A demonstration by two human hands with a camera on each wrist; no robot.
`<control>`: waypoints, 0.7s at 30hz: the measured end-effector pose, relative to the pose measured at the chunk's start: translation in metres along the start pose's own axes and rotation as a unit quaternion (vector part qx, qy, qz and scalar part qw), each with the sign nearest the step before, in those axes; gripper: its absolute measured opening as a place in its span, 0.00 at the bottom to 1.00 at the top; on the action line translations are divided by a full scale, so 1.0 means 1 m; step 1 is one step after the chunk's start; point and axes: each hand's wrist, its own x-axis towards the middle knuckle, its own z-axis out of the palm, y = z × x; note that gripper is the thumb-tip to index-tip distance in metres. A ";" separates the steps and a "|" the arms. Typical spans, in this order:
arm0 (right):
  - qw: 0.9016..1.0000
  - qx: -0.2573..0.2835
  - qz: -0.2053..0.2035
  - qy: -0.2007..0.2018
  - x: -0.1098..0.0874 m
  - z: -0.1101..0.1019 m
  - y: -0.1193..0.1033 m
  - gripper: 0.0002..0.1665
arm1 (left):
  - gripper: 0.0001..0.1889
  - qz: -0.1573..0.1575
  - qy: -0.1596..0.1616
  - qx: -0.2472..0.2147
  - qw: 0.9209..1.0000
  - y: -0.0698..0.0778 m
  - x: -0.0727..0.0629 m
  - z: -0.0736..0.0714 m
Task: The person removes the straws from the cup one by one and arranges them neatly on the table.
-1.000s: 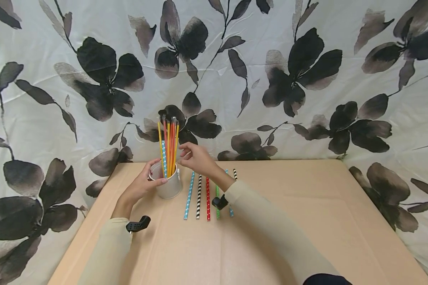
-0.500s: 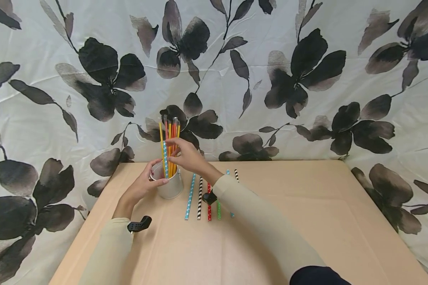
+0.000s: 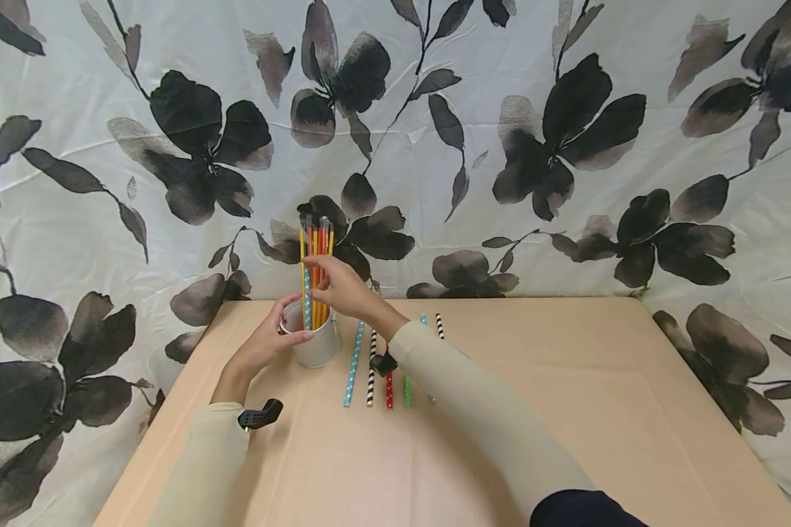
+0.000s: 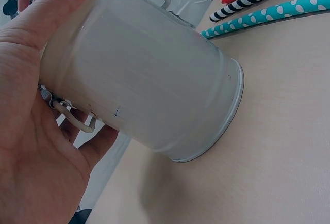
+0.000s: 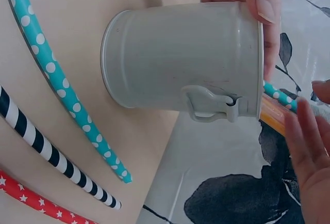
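Observation:
A small white metal bucket (image 3: 321,350) stands upright at the back left of the table. My left hand (image 3: 264,345) grips it near the rim, thumb in front and fingers behind, as the left wrist view of the bucket (image 4: 154,69) shows. Yellow and red pencils (image 3: 330,240) stick up out of it, with a blue straw with white dots (image 3: 307,311) at their front. Above the rim, my right hand (image 3: 344,287) pinches that straw. In the right wrist view the straw (image 5: 278,96) runs up between the thumb and fingers; its lower end is hidden inside the bucket.
Right of the bucket, several paper straws lie in a row: blue dotted (image 3: 353,366), black-and-white striped (image 3: 371,384), red (image 3: 390,395), green (image 3: 406,391), and others partly under the right forearm. A floral cloth (image 3: 461,168) hangs behind the table (image 3: 567,380).
My right hand has moved left from beside the pencils onto the dotted straw and now pinches it. The left hand keeps its grip on the bucket.

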 end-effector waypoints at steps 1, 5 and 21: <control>1.000 0.000 -0.004 0.005 0.000 0.000 0.000 0.36 | 0.50 0.002 0.000 0.000 1.000 0.000 0.000 0.000; 0.999 0.020 -0.030 0.031 -0.001 -0.002 0.002 0.33 | 0.49 0.002 0.002 -0.009 1.000 0.001 0.000 0.002; 0.965 0.258 0.012 0.043 -0.016 0.000 0.024 0.33 | 0.51 0.009 0.003 -0.024 1.000 0.003 0.003 0.006</control>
